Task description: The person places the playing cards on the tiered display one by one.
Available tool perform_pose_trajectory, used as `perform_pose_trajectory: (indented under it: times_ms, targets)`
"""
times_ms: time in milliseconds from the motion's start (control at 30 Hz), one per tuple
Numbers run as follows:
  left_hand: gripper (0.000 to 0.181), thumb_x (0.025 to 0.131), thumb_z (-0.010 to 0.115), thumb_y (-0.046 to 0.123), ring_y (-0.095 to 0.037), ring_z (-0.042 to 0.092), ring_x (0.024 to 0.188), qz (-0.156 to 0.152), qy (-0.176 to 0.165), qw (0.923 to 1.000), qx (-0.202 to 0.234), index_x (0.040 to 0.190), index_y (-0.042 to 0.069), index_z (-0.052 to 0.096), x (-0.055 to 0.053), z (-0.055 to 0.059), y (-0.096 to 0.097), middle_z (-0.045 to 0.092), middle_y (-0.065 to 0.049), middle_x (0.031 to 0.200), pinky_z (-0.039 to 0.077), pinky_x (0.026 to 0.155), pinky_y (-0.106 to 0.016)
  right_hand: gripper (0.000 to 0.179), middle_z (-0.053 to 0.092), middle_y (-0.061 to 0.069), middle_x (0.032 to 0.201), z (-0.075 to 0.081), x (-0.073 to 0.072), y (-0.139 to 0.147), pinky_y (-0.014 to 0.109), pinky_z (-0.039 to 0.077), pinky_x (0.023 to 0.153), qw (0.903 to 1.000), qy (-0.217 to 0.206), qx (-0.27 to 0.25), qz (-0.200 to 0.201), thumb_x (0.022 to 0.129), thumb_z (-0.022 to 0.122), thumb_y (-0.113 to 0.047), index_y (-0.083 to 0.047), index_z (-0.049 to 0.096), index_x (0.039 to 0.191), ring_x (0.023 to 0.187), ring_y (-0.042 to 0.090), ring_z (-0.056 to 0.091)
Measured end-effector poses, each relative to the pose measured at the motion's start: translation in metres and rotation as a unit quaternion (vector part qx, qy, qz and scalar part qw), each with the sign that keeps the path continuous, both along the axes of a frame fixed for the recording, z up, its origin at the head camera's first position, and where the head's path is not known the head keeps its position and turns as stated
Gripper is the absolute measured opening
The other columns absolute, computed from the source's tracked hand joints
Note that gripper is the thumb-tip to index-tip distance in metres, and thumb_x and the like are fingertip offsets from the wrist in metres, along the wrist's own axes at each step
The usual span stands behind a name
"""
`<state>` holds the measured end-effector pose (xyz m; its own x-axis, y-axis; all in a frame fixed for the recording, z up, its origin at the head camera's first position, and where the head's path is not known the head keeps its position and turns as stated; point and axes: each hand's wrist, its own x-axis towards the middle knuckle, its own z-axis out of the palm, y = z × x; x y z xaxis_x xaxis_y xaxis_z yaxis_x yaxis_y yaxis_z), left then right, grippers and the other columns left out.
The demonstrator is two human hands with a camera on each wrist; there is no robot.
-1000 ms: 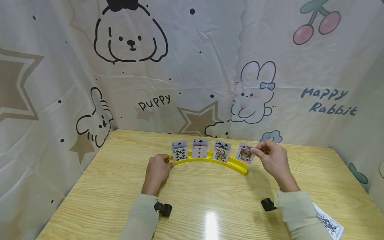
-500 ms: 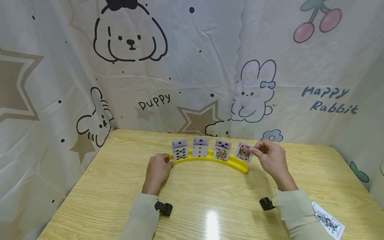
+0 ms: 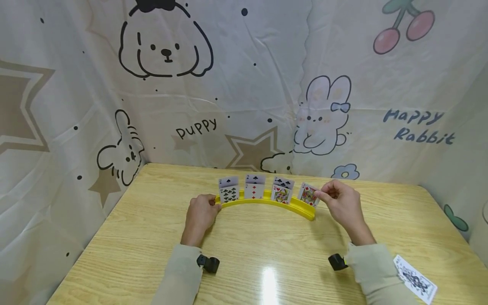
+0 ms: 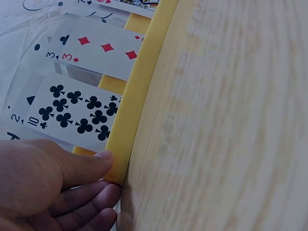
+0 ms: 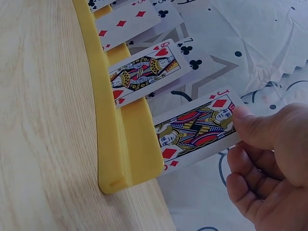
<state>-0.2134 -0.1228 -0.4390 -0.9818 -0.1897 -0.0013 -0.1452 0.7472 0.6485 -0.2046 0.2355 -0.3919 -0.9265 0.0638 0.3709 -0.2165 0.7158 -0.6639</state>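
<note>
A curved yellow card holder stands on the table, carrying playing cards in two rows. My left hand grips its left end, thumb on the front face and fingers beneath. Between the thumb and fingers of my right hand is the jack of diamonds, pinched by its upper right corner. The jack's lower edge is right at the back row near the holder's right end. In front stand the ten of clubs, three of diamonds and queen of hearts, with other cards behind each.
A loose playing card lies on the wooden table beside my right sleeve. Behind the table's far edge hangs a printed curtain. A black wrist camera sits on my left cuff, with another on the right.
My right hand has moved slightly left with the jack of diamonds, which now sits a little closer to the holder's right end. The left hand keeps its grip in place.
</note>
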Motion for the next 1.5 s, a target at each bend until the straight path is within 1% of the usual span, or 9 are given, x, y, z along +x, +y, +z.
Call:
perform_pose_trajectory:
  times_ms: [167,433,567,767,900,1033,1133,1333,1500]
  targets:
    - [0.039,0.091,0.077,0.017,-0.026,0.064,0.100,-0.003,-0.003,1.0000,-0.001,0.125,0.000,0.069,0.000,0.000,0.000,0.071,-0.011,0.106,0.052,0.085,-0.043,0.018,0.067,0.003,0.077,-0.001,0.001,0.001,0.024,0.044,0.055,1.0000,-0.001,0.003,0.003,0.087,0.080,-0.015,-0.006,0.065,0.084,0.068,0.018,0.057]
    - [0.039,0.091,0.077,0.017,-0.026,0.064,0.100,-0.004,-0.002,1.0000,-0.001,0.125,0.000,0.069,0.000,0.001,0.000,0.071,-0.011,0.106,0.052,0.085,-0.043,0.020,0.070,0.006,0.085,-0.002,0.003,0.004,0.021,0.050,0.063,0.9996,-0.019,-0.001,0.020,0.085,0.083,-0.017,-0.005,0.068,0.091,0.076,0.020,0.064]
    - [0.039,0.091,0.077,0.017,-0.026,0.064,0.098,-0.004,-0.003,1.0000,-0.001,0.125,0.000,0.069,0.000,0.001,0.000,0.071,-0.011,0.105,0.052,0.084,-0.043,0.021,0.070,0.006,0.088,-0.002,0.006,0.007,0.021,0.051,0.065,0.9994,-0.020,0.000,0.027,0.086,0.082,-0.019,-0.005,0.068,0.093,0.078,0.020,0.065]
    - [0.038,0.091,0.077,0.017,-0.025,0.064,0.097,-0.003,-0.002,1.0000,-0.001,0.124,0.000,0.070,-0.001,0.000,-0.001,0.071,-0.011,0.104,0.052,0.083,-0.042,0.025,0.070,0.007,0.091,-0.002,0.014,0.017,0.023,0.051,0.065,0.9993,-0.021,0.022,0.021,0.088,0.080,-0.024,-0.003,0.070,0.097,0.079,0.021,0.062]
    - [0.038,0.091,0.077,0.017,-0.025,0.063,0.097,-0.004,-0.002,1.0000,0.000,0.124,0.000,0.070,-0.001,0.000,-0.001,0.071,-0.011,0.105,0.052,0.083,-0.042,0.027,0.070,0.006,0.092,-0.004,0.021,0.029,0.024,0.050,0.066,0.9981,-0.033,0.044,0.026,0.088,0.080,-0.026,-0.003,0.071,0.099,0.080,0.020,0.062]
    - [0.038,0.090,0.077,0.017,-0.024,0.063,0.096,-0.004,-0.005,1.0000,-0.001,0.124,0.000,0.070,-0.001,-0.001,-0.001,0.070,-0.010,0.104,0.052,0.083,-0.041,0.027,0.071,0.004,0.091,-0.005,0.030,0.044,0.024,0.051,0.066,0.9956,-0.049,0.067,0.044,0.088,0.080,-0.026,-0.004,0.071,0.100,0.079,0.019,0.063]
    - [0.038,0.090,0.077,0.017,-0.024,0.063,0.095,-0.004,-0.002,1.0000,-0.004,0.124,0.000,0.070,-0.001,-0.002,-0.001,0.070,-0.010,0.104,0.052,0.082,-0.041,0.030,0.071,0.004,0.091,-0.007,0.037,0.056,0.025,0.053,0.066,0.9933,-0.057,0.084,0.055,0.088,0.080,-0.024,-0.001,0.071,0.104,0.079,0.019,0.064]
    - [0.039,0.090,0.077,0.017,-0.024,0.063,0.095,-0.008,-0.002,1.0000,-0.005,0.124,0.000,0.070,-0.002,-0.002,-0.001,0.070,-0.010,0.105,0.052,0.082,-0.041,0.036,0.070,0.002,0.090,-0.010,0.051,0.078,0.025,0.054,0.066,0.9883,-0.064,0.124,0.062,0.085,0.082,-0.019,0.004,0.071,0.110,0.078,0.016,0.064]
    - [0.038,0.091,0.077,0.017,-0.024,0.063,0.095,-0.007,-0.001,1.0000,-0.005,0.124,-0.001,0.070,-0.001,-0.002,0.000,0.071,-0.011,0.105,0.052,0.083,-0.042,0.036,0.070,0.002,0.089,-0.011,0.059,0.091,0.026,0.054,0.065,0.9853,-0.069,0.142,0.065,0.084,0.082,-0.017,0.006,0.071,0.110,0.076,0.014,0.063]
